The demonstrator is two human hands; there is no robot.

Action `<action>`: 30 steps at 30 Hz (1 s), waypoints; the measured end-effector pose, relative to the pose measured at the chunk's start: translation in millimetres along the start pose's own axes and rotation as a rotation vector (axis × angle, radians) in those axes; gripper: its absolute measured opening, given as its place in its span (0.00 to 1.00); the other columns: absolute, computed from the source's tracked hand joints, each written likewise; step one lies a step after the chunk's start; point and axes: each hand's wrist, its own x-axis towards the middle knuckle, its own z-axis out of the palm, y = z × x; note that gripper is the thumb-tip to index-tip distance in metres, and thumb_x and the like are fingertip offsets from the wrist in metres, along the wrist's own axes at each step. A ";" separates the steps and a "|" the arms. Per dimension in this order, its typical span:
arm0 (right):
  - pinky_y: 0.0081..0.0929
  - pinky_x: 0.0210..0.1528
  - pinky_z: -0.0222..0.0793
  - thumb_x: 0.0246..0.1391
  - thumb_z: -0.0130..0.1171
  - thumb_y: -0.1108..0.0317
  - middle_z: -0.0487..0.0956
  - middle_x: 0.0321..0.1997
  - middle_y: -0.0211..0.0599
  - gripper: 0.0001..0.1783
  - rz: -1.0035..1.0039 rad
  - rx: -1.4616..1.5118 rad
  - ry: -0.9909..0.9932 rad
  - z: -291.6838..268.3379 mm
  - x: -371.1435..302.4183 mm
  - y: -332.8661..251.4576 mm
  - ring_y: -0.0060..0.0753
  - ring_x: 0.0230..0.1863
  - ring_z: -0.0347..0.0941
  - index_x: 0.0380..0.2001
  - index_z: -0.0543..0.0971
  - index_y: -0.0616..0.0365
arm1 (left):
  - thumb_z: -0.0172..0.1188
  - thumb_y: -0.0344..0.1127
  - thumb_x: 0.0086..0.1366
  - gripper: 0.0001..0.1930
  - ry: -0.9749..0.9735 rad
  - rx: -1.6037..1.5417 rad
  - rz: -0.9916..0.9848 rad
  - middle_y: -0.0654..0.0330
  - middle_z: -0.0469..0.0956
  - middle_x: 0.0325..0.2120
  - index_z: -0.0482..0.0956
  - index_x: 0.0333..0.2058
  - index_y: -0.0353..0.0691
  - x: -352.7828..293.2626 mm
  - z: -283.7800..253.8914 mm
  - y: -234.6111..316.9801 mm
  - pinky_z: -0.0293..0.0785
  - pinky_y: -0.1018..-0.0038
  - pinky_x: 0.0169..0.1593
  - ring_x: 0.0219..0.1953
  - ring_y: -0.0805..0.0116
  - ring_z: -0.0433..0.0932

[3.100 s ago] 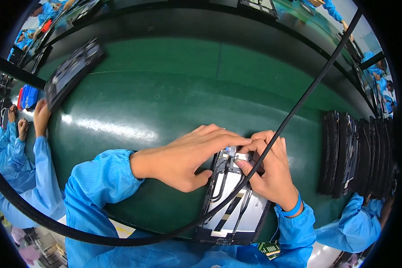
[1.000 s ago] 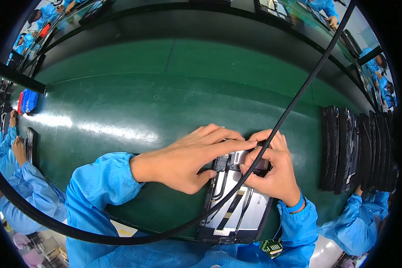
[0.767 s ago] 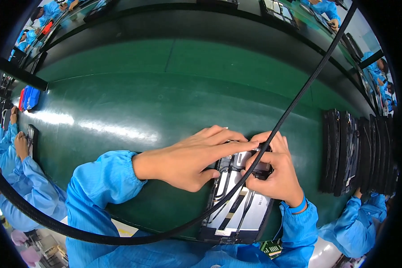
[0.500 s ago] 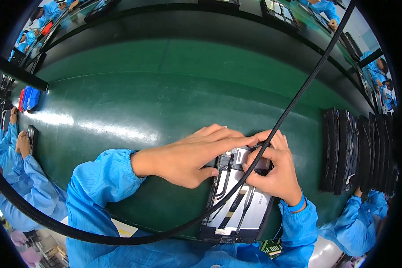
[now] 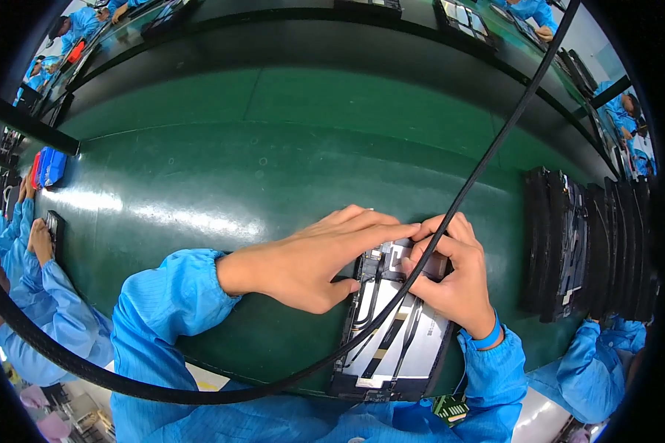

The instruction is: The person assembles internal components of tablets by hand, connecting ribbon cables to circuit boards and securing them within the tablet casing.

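Observation:
An opened tablet [image 5: 421,347] lies on the green work surface, its pale inner panel crossed by black ribbon cables. My left hand [image 5: 307,258] reaches over its upper left corner. The fingers are stretched along the far edge, and the thumb touches the left side. Over the tablet's upper right part, my right hand [image 5: 458,273] is closed, with thumb and index finger bent together close to the panel. Whatever lies between those fingertips is hidden. A blue band [image 5: 488,338] circles my right wrist.
A thick black cable [image 5: 488,162] arches across the view, above the tablet. Many dark tablet-like units [image 5: 561,244] stand in rows at the right. Blue and red bins [image 5: 50,167] are at the far left. A black shelf [image 5: 273,44] spans the back. Co-workers in blue sit on both sides.
My right thumb and index finger have shifted slightly and bent closer together over the panel. My left hand and the tablet stay nearly in place.

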 end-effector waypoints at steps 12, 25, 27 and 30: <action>0.40 0.54 0.64 0.36 0.78 0.70 0.83 0.48 0.32 0.08 -0.094 -0.056 -0.065 -4.7 1.7 -3.8 0.43 0.51 0.76 0.23 0.87 0.50 | 0.68 0.16 0.57 0.51 0.044 0.008 -0.002 0.45 0.65 0.74 0.61 0.80 0.41 0.1 5.2 4.1 0.59 0.47 0.77 0.73 0.37 0.63; 0.40 0.53 0.65 0.33 0.76 0.72 0.84 0.46 0.33 0.09 -0.095 -0.053 -0.071 -4.6 4.0 -2.8 0.45 0.50 0.76 0.22 0.86 0.52 | 0.66 0.18 0.58 0.49 0.097 0.025 0.046 0.44 0.68 0.73 0.61 0.79 0.39 -1.9 8.2 -2.7 0.56 0.45 0.78 0.73 0.39 0.65; 0.39 0.53 0.66 0.35 0.77 0.73 0.84 0.44 0.33 0.09 -0.073 -0.033 -0.037 -3.9 3.4 -2.1 0.44 0.49 0.76 0.23 0.86 0.53 | 0.66 0.18 0.57 0.49 0.097 0.031 0.055 0.44 0.67 0.74 0.61 0.79 0.38 -2.0 8.2 -4.2 0.54 0.45 0.79 0.74 0.38 0.65; 0.39 0.54 0.66 0.35 0.77 0.72 0.83 0.44 0.33 0.09 -0.026 0.009 0.000 -3.1 -0.5 1.3 0.43 0.49 0.76 0.23 0.86 0.54 | 0.66 0.18 0.57 0.50 0.090 0.039 0.057 0.44 0.67 0.74 0.60 0.79 0.37 -1.5 7.7 -1.5 0.53 0.44 0.80 0.74 0.38 0.64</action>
